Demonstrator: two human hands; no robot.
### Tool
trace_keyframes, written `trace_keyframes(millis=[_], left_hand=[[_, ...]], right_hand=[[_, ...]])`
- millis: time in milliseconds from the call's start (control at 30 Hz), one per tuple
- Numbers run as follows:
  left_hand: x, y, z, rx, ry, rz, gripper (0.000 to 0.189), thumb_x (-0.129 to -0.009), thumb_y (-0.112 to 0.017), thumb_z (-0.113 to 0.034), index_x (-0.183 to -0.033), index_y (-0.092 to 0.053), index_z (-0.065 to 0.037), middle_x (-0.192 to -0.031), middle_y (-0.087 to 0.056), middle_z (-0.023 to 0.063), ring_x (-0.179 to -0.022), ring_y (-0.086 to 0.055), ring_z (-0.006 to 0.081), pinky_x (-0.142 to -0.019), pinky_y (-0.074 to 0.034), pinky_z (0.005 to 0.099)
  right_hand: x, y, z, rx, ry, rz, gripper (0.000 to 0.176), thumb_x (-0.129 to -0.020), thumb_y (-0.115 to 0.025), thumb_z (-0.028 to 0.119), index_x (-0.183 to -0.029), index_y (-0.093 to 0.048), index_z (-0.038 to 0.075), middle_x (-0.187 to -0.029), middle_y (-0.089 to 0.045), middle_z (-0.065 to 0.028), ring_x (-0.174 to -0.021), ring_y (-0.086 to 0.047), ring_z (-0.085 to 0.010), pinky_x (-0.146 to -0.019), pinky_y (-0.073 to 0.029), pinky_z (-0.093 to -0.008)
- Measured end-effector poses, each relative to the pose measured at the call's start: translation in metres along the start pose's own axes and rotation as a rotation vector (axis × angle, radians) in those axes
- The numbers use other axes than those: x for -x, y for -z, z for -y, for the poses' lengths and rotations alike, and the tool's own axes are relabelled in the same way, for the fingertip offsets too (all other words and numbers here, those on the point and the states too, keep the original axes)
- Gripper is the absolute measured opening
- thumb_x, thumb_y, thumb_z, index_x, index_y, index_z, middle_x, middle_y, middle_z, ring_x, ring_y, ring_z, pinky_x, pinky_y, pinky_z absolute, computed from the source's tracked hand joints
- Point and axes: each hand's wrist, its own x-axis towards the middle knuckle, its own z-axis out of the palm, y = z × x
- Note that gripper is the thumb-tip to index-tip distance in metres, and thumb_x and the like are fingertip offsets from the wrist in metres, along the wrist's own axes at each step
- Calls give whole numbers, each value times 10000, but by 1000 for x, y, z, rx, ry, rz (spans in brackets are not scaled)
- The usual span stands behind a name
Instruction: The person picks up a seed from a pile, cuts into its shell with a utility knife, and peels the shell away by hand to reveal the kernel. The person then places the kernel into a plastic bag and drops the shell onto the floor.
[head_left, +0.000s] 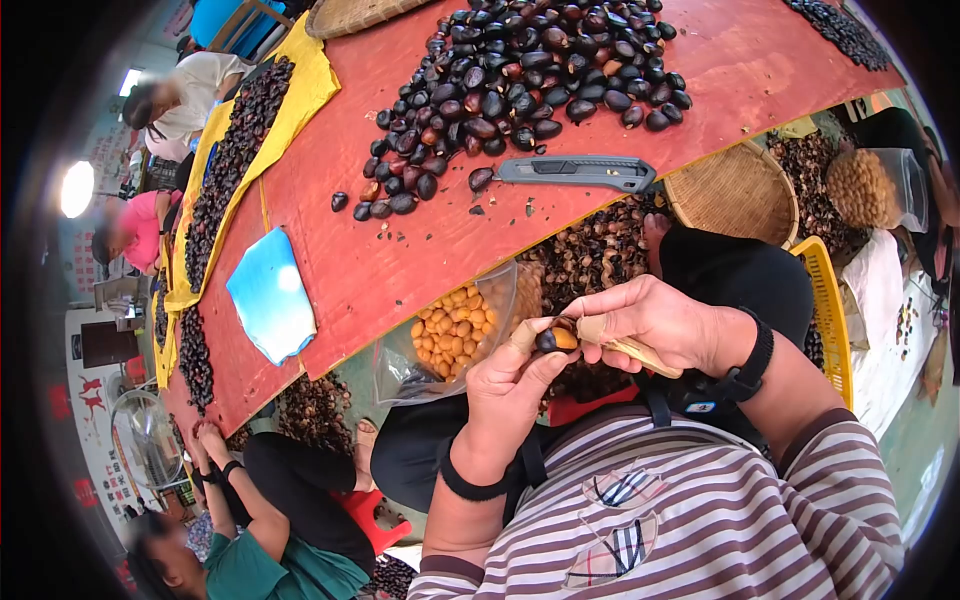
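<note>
My left hand (505, 395) pinches a dark nut (556, 340) whose shell is partly off, with orange showing inside. My right hand (660, 325) is closed around a wooden handle (640, 356) and meets the nut from the right; any blade is hidden. Tape or a finger cover wraps some fingertips. Just left of my hands, a clear plastic bag holds orange kernels (455, 335). Beyond them on the red table (400, 265) lie a grey box cutter (580, 172) and a big pile of dark nuts (520, 75).
A woven basket (735, 190) and a yellow crate (828, 320) stand at the right. Shell scraps (600, 245) lie below the table edge. A blue-white sheet (271, 297) rests on the table. A person in green (280, 575) works at lower left; others sit farther along.
</note>
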Motion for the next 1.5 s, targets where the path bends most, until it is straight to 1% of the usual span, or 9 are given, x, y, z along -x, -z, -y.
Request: trace_keyframes(millis=[267,433,567,767,933,1067,1167,1300,1500], left_hand=[[-13,5,-5,379,217,-13,373,-769,-552,-28,-1122,-433,-17,-997,-529,80,-889,-532,144,-793,-442,260],[-13,3,-13,366,259,-16,321,-783,-531,-55,-1097,-461,-55,-945,-566,68,-832,-573,155,-774,-463,274],[-11,4,-13,388,210,82,314,-791,-507,-33,-1101,-461,-49,-1011,-538,82,-913,-545,193,-815,-449,309],[-9,5,-11,537,229,113,332,-787,-499,-9,-1109,-463,-79,-1117,-477,98,-965,-516,212,-865,-416,345],[-11,9,-8,603,186,112,329,-786,-504,-9,-1105,-465,-81,-1127,-466,78,-962,-512,187,-887,-395,363],[-12,13,-4,601,180,66,352,-786,-510,-33,-1126,-450,-104,-1141,-454,104,-975,-515,234,-874,-411,340],[-14,8,-12,575,211,24,351,-791,-504,-34,-1129,-445,-103,-1120,-468,97,-967,-519,225,-868,-417,328],[-14,6,-11,575,210,-11,341,-795,-491,-20,-1125,-448,-95,-1086,-491,94,-964,-521,214,-854,-426,313],[-14,5,-7,537,205,7,335,-785,-493,12,-1103,-461,-88,-1013,-530,89,-920,-535,175,-788,-451,280]], right_hand=[[-1,-16,1,373,129,-133,254,-801,-523,95,-1052,-549,65,-682,-563,-38,-502,-456,-47,-436,-384,-165],[-2,-9,2,366,162,-148,257,-795,-524,76,-1050,-551,63,-688,-566,-42,-495,-458,-50,-427,-379,-161],[-9,2,1,261,211,-186,288,-785,-471,63,-1064,-544,77,-678,-558,-28,-484,-451,-44,-410,-383,-170],[-11,3,7,217,341,-317,293,-783,-536,126,-1071,-538,75,-663,-539,-5,-482,-437,-27,-419,-375,-150],[-16,8,-7,1006,643,-467,268,-738,-573,126,-998,-549,64,-631,-551,-148,-541,-559,-207,-497,-430,-299],[-2,3,0,953,605,-386,227,-690,-608,101,-906,-559,50,-599,-540,-124,-513,-531,-196,-507,-425,-284],[-7,11,-6,933,551,-431,274,-699,-609,93,-962,-548,51,-595,-544,-89,-515,-518,-141,-507,-424,-273],[-3,-3,-12,651,503,-240,373,-741,-584,80,-1099,-485,45,-695,-574,-53,-627,-483,-45,-547,-429,-238],[-5,-12,-17,675,603,-119,386,-762,-562,85,-1135,-465,55,-766,-593,-103,-694,-528,-65,-616,-452,-240]])
